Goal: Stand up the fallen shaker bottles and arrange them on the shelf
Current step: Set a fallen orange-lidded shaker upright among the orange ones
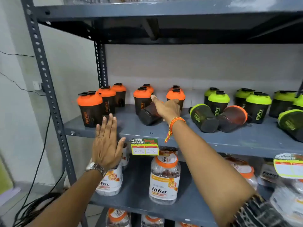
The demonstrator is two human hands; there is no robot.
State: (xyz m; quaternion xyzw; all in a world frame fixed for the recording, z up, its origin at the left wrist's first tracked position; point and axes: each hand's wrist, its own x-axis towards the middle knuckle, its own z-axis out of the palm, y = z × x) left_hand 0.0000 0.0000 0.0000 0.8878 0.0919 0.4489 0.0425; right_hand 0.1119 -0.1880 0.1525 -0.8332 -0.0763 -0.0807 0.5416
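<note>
Right hand splayed on a fallen "fitfizz" shaker, left hand flat and empty at 7 o'clock, "SUPER MARKET" tag below.

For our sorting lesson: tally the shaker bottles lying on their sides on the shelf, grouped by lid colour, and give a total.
Fallen orange-lidded shakers: 2
Fallen green-lidded shakers: 2
Total: 4

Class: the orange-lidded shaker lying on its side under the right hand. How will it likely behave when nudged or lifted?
The fallen orange-lidded shaker is round-bodied, so it would probably roll along the shelf. It looks like empty plastic: likely light and stiff. The right hand reaches over it.
</note>
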